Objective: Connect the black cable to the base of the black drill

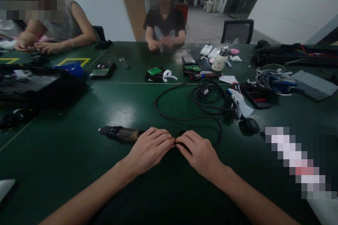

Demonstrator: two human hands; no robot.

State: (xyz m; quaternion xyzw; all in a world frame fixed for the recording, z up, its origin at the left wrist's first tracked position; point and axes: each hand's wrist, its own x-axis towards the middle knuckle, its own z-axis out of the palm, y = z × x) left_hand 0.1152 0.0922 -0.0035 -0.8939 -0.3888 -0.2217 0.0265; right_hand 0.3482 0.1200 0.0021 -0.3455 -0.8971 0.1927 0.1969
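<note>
An electric screwdriver (124, 133) lies sideways in front of me, its bit pointing left. My left hand (151, 147) is closed over its rear part, hiding that end. My right hand (198, 150) is closed around the end of a black cable (221, 130), with a bit of black showing behind the fingers. The fingertips of both hands meet or nearly meet, so the joint between screwdriver and cable is hidden. From my right hand the cable loops away to a coil with a small black box (206, 91).
Hard drives (154, 72) with green boards stand along the far side. A patterned bottle (221, 59), a second screwdriver (206, 76), a white-and-blue tool (240, 102) and a black tray (256, 95) are at right. A black bin (31, 81) is at left. Two people sit across the green table (118, 105).
</note>
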